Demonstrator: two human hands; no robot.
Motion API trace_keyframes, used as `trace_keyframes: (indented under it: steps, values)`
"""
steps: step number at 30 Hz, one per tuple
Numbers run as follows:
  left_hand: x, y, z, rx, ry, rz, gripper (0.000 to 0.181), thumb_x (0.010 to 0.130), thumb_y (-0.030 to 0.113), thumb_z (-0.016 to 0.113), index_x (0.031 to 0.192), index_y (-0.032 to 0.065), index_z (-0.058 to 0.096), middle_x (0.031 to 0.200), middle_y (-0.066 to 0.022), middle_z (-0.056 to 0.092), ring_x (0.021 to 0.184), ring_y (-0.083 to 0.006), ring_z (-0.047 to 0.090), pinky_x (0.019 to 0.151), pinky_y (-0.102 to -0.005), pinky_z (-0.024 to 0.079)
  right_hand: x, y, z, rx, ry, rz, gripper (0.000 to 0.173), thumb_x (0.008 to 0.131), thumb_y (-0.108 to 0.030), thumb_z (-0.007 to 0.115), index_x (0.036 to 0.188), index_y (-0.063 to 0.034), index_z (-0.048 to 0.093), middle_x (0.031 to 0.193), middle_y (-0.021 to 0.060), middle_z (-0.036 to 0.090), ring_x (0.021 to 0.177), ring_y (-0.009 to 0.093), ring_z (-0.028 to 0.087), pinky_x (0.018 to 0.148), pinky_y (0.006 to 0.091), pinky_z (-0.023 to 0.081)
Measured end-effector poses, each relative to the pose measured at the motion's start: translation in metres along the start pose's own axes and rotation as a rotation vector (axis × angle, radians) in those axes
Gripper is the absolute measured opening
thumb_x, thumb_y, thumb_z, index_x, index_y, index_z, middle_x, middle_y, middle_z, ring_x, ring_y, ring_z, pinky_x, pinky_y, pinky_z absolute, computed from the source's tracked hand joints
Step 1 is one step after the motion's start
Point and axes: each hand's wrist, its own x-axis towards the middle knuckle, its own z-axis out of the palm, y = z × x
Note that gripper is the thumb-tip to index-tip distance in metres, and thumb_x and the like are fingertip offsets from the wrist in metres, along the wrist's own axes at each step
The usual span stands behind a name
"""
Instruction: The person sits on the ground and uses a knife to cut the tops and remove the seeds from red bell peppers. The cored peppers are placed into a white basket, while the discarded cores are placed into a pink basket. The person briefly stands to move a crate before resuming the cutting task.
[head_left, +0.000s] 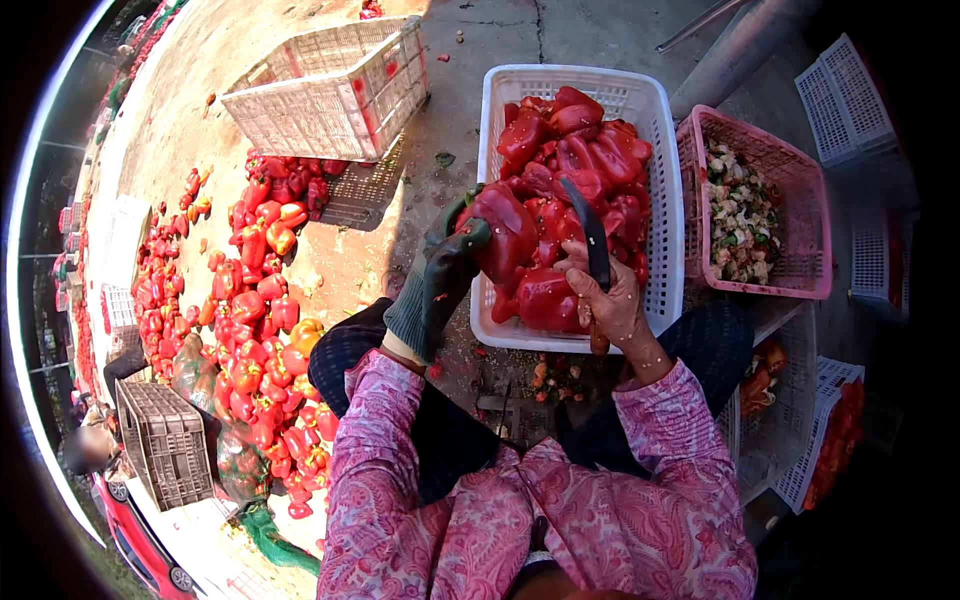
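Note:
My left hand (455, 251), in a dark rubber-coated knit glove, grips a red bell pepper (502, 229) with its green stem towards the glove. It is over the left side of a white plastic basket (675, 217) filled with red bell peppers, some of them cut open. My right hand (611, 289) is bare, with small seeds on its skin, and is closed around a knife (592, 240) with a dark curved blade and a brown handle. The blade points up and left over the peppers in the basket. My right fingertips are beside another red pepper (547, 300).
A pink basket (806, 289) holding pepper cores stands right of the white one. A tilted whitish crate (315, 112) stands at upper left, above a long pile of red peppers (251, 307). A dark crate (165, 442) is at lower left; a metal pole (731, 60) lies at upper right.

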Motion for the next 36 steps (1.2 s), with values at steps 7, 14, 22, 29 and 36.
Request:
trace_keyframes:
  steps: [7, 14, 22, 29, 36]
  values:
    - [0.008, -0.046, 0.008, 0.334, 0.073, -0.203, 0.062, 0.083, 0.027, 0.065, 0.134, 0.0052, 0.039, 0.112, -0.0037, 0.057, 0.102, -0.0131, 0.055, 0.088, -0.0294, 0.046, 0.001, -0.004, 0.010, -0.068, -0.043, -0.060, 0.061, 0.081, -0.018, 0.071, 0.133, -0.0030, 0.042, 0.113, 0.0095, 0.058, 0.083, 0.009, 0.058, 0.072, 0.0238, 0.049]
    - [0.003, -0.028, 0.028, 0.397, -0.042, -0.169, 0.062, 0.082, 0.013, 0.064, 0.137, 0.0064, 0.036, 0.112, -0.0036, 0.057, 0.097, -0.0100, 0.054, 0.086, -0.0244, 0.045, 0.004, -0.011, 0.007, -0.027, -0.013, -0.127, 0.056, 0.081, -0.015, 0.069, 0.130, -0.0008, 0.046, 0.105, 0.0070, 0.061, 0.093, 0.011, 0.057, 0.079, 0.0262, 0.047]
    - [-0.001, -0.027, 0.025, 0.536, -0.165, -0.066, 0.073, 0.076, 0.005, 0.062, 0.142, 0.0059, 0.030, 0.138, -0.0072, 0.042, 0.121, -0.0143, 0.043, 0.101, -0.0294, 0.035, 0.030, 0.004, -0.009, 0.587, 0.167, 0.359, 0.026, 0.088, -0.034, 0.060, 0.097, -0.0096, 0.059, 0.079, 0.0010, 0.060, 0.051, 0.005, 0.051, 0.038, 0.0173, 0.038]
    - [-0.003, -0.035, 0.011, 0.906, -0.019, 0.208, 0.074, 0.072, 0.007, 0.066, 0.139, 0.0069, 0.035, 0.137, -0.0111, 0.043, 0.124, -0.0205, 0.042, 0.103, -0.0338, 0.034, 0.030, 0.014, -0.006, -0.056, 0.277, 0.107, 0.048, 0.086, -0.035, 0.064, 0.116, 0.0026, 0.056, 0.085, 0.0048, 0.064, 0.046, 0.006, 0.049, 0.040, 0.0220, 0.041]
    - [-0.004, -0.050, 0.019, 1.410, -0.042, 0.516, 0.081, 0.065, 0.013, 0.070, 0.138, 0.0064, 0.035, 0.131, -0.0136, 0.048, 0.114, -0.0328, 0.048, 0.097, -0.0409, 0.039, 0.024, 0.021, 0.010, 0.315, 0.206, 0.143, 0.025, 0.078, -0.022, 0.075, 0.089, -0.0051, 0.060, 0.071, -0.0004, 0.061, 0.051, 0.005, 0.052, 0.039, 0.0189, 0.041]
